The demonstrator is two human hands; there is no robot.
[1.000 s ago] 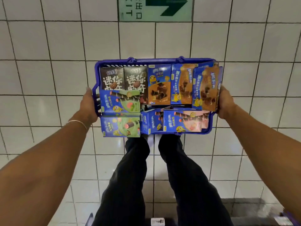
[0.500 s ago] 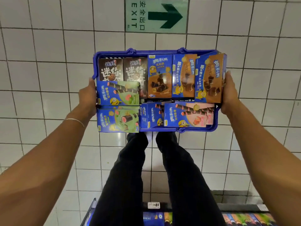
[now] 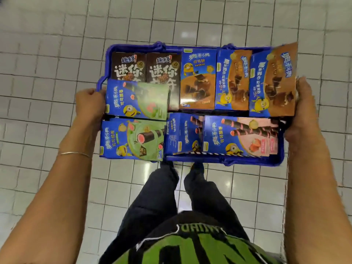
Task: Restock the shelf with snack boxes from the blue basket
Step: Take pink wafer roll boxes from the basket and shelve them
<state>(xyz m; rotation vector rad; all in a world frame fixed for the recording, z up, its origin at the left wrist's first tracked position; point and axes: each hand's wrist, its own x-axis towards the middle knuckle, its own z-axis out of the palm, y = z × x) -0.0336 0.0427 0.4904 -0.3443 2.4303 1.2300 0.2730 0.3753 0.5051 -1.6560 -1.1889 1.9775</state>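
I carry a blue basket [image 3: 224, 161] in front of me, above a tiled floor. My left hand [image 3: 89, 104] grips its left rim and my right hand [image 3: 302, 109] grips its right rim. The basket is packed with snack boxes: two dark brown boxes [image 3: 146, 67] at the back left, three blue-and-brown chocolate boxes [image 3: 233, 80] at the back right, two blue-and-green boxes [image 3: 136, 136] at the front left, and blue-and-pink strawberry boxes [image 3: 238, 137] at the front right. No shelf is in view.
Pale grey floor tiles [image 3: 47, 77] fill the view around the basket. My legs in dark trousers [image 3: 162, 197] and a green-and-black shirt [image 3: 190, 246] show below the basket.
The view has tilted down and swung: the green exit sign and the shelf edge at the bottom have left the frame. Both hands still hold the basket the same way.
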